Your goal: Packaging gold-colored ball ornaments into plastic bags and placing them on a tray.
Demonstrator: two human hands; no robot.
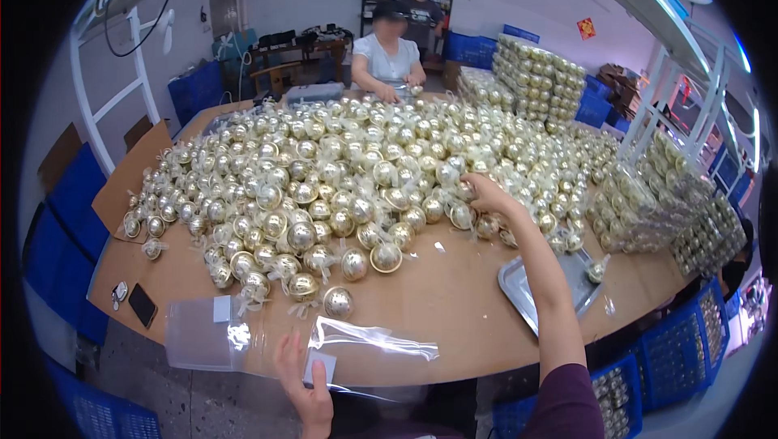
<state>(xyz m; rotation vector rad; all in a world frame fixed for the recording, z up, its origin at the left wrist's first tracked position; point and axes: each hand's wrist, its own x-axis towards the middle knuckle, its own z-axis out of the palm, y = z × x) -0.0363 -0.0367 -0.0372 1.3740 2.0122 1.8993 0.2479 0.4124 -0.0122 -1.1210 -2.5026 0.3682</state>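
A big heap of shiny gold ball ornaments (340,172) covers the wooden table (454,293). My right hand (484,193) reaches into the heap's right side, fingers curled around one gold ball (463,214). At the table's near edge my left hand (304,382) pinches a clear plastic package (243,334) with a white label, lying flat and partly hanging over the edge. A single gold ball (338,301) sits just beyond the package.
A metal tray (527,285) lies right of my right arm. Clear packs of balls are stacked at right (664,196) and back (539,74). Blue crates (673,350) stand below. A seated person (387,58) works across the table. A dark phone (142,304) lies at left.
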